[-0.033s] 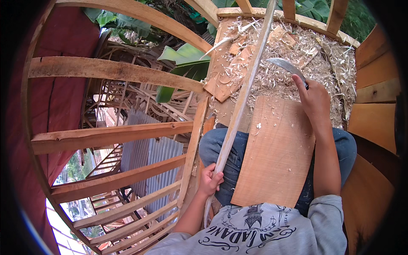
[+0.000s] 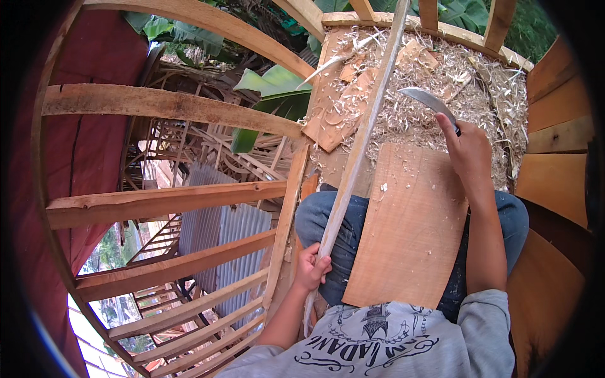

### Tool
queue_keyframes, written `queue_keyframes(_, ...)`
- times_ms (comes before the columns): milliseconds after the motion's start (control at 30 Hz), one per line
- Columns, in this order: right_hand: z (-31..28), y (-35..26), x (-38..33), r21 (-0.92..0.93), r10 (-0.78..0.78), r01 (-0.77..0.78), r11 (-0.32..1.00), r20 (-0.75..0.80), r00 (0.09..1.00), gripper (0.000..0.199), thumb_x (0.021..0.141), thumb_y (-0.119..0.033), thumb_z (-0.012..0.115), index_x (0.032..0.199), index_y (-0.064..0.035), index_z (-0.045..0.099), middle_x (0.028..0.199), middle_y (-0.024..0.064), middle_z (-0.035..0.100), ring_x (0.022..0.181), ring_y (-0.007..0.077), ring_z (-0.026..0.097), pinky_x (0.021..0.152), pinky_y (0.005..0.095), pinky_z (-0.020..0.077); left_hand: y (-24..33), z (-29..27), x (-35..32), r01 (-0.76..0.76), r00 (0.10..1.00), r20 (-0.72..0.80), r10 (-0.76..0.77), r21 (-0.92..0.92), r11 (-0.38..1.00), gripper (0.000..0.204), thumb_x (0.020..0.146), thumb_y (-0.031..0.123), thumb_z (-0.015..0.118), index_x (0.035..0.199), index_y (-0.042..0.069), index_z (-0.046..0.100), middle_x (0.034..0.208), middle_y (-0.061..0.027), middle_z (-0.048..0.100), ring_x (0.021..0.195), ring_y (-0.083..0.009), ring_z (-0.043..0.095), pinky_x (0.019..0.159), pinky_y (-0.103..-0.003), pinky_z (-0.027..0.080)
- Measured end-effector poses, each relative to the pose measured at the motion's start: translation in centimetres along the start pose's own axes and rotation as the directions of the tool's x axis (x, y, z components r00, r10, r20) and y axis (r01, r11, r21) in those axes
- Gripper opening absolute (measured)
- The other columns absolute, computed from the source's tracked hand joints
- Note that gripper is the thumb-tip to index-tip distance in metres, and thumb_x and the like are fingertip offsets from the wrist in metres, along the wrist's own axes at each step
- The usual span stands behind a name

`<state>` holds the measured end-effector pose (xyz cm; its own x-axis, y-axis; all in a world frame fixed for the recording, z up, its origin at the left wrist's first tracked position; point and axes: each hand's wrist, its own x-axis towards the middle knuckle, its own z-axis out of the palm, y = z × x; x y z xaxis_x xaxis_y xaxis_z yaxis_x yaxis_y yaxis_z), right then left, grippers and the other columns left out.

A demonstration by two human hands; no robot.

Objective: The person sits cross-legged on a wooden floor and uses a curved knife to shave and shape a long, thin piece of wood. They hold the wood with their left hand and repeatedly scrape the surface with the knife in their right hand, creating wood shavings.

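Note:
My left hand (image 2: 312, 267) is wrapped round the lower part of a long, narrow wooden pole (image 2: 360, 148). The pole slants up and away, past the top of the picture. In my right hand (image 2: 471, 146) is a sickle (image 2: 426, 97), gripped by its handle, with the thumb along the base of the curved blade. The blade points left, above the shavings and apart from the pole. A smooth wooden board (image 2: 406, 230) lies across my lap, a few small shavings on it. My right wrist passes over or beside its right edge; I cannot tell if they touch.
Curly wood shavings (image 2: 435, 75) cover the floor ahead, with flat wood pieces (image 2: 334, 120) among them. A slatted wooden railing (image 2: 170, 198) stands on the left, corrugated metal sheets (image 2: 242, 230) beyond it. A plank wall (image 2: 559, 183) rises close on the right.
My right hand and the sickle have shifted very slightly to the right. The left hand, pole and board look the same.

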<state>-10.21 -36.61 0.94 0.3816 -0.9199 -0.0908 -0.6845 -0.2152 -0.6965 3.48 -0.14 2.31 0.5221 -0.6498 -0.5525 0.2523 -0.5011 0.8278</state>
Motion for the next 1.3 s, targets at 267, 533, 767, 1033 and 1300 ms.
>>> queue_keyframes(267,4.3,-3.7,-7.2,0.031,-0.515,0.521,0.853,0.213,0.830,0.061,0.081,-0.061,0.057,0.059,-0.0046,0.062,0.051,0.0132,0.057,0.047,0.0284,0.060,0.048,0.0378,0.0469,-0.2,-0.6,0.4,0.014,0.999,0.043,-0.014,-0.008,1.000,0.043,0.089,0.041,0.061,0.101,0.000,0.051,0.057,-0.0027,0.049,0.044,-0.0064,0.046,0.034,-0.020,0.037)
queue_keyframes(533,3.7,-1.6,-0.9,0.020,-0.129,0.128,0.992,0.045,0.991,0.064,0.084,-0.060,0.055,0.060,-0.0008,0.061,0.052,0.0153,0.056,0.052,0.0324,0.060,0.051,0.0407,0.0466,0.3,-0.4,0.4,0.014,0.997,0.079,-0.015,0.013,1.000,0.039,0.092,0.034,0.058,0.109,0.000,0.051,0.057,-0.0009,0.047,0.045,-0.0049,0.044,0.035,-0.019,0.035)
queue_keyframes(767,2.0,-2.4,-4.8,0.051,-0.349,0.345,0.937,0.114,0.930,0.061,0.083,-0.058,0.059,0.059,-0.0014,0.060,0.051,0.0145,0.055,0.050,0.0325,0.059,0.050,0.0406,0.0457,-0.7,-1.3,0.5,-0.011,0.994,0.107,0.013,-0.019,1.000,0.041,0.092,0.038,0.056,0.107,0.000,0.051,0.055,-0.0021,0.047,0.042,-0.0048,0.041,0.034,-0.018,0.035)
queue_keyframes(1033,5.3,-3.7,-5.3,-0.013,-0.437,0.445,0.895,0.165,0.884,0.062,0.079,-0.062,0.060,0.058,-0.0039,0.060,0.050,0.0129,0.056,0.048,0.0292,0.059,0.048,0.0374,0.0464,-0.3,-1.9,1.0,0.022,0.981,0.194,-0.011,-0.054,0.998,0.045,0.092,0.043,0.054,0.107,0.001,0.051,0.056,-0.0018,0.047,0.041,-0.0044,0.041,0.035,-0.018,0.035)
queue_keyframes(1300,1.5,-1.2,-0.7,0.040,-0.095,0.095,0.995,0.014,0.995,0.059,0.086,-0.056,0.057,0.065,-0.0010,0.061,0.052,0.0130,0.055,0.049,0.0311,0.056,0.050,0.0389,0.0430,0.0,-2.2,0.7,0.036,0.983,0.182,-0.031,-0.025,0.999,0.040,0.092,0.040,0.056,0.100,0.001,0.053,0.058,-0.0010,0.049,0.044,-0.0043,0.043,0.036,-0.018,0.035)
